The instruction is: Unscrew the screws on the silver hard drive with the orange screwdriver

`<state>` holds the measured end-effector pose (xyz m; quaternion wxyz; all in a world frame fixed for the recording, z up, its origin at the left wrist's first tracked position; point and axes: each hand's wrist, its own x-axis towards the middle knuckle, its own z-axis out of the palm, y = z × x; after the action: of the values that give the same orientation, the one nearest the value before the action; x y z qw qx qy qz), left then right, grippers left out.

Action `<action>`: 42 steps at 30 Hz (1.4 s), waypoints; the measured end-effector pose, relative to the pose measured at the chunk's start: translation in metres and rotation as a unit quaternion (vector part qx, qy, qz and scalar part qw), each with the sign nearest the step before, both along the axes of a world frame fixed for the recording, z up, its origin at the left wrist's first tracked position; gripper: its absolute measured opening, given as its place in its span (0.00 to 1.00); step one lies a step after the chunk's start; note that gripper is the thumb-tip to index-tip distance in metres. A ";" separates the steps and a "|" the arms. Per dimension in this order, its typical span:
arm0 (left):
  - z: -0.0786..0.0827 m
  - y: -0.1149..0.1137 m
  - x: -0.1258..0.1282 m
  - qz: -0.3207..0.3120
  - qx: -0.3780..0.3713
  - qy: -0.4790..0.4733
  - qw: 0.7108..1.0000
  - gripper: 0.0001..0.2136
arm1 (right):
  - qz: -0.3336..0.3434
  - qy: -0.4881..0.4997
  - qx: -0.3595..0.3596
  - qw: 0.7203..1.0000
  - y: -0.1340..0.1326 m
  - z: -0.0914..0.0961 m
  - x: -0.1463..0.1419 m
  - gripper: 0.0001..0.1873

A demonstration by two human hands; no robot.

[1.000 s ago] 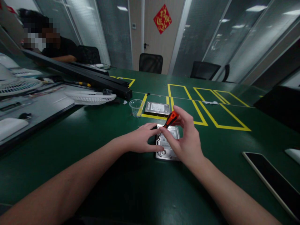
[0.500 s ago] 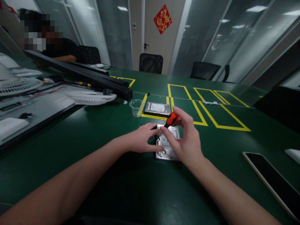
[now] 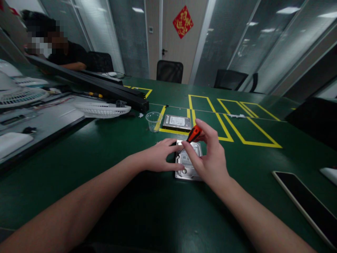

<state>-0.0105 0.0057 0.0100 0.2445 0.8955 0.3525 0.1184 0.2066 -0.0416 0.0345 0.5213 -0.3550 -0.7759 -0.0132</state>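
Observation:
A silver hard drive lies flat on the green table, label side up and partly covered by both hands. My left hand rests over its left side, fingers spread, with the thumb on the lower part and the index finger near the top. In my right hand is a screwdriver with an orange and black handle, pinched between thumb and fingers. It leans, shaft pointing down at the drive's left half by my left fingertips. Where its tip sits is too small to make out.
Beyond the drive stand a clear plastic cup and a second hard drive inside yellow tape. Fan parts, such as a white grille, and long black bars lie left. A phone is at right. Another person sits far left.
The screwdriver and my right fingertips have shifted very slightly to the right. My left hand and the hard drive have stayed in place.

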 end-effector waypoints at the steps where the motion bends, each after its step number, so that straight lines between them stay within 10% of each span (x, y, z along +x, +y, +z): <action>1: 0.000 0.000 0.000 -0.001 0.002 0.001 1.000 0.40 | 0.001 0.000 0.001 1.000 0.000 0.000 0.000 0.37; 42: -0.003 0.001 -0.001 -0.004 0.011 -0.007 1.000 0.41 | 0.019 0.005 -0.014 1.000 -0.002 -0.001 0.000 0.38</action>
<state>-0.0113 0.0071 0.0067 0.2374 0.8986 0.3464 0.1273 0.2064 -0.0440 0.0339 0.5203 -0.3478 -0.7799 0.0094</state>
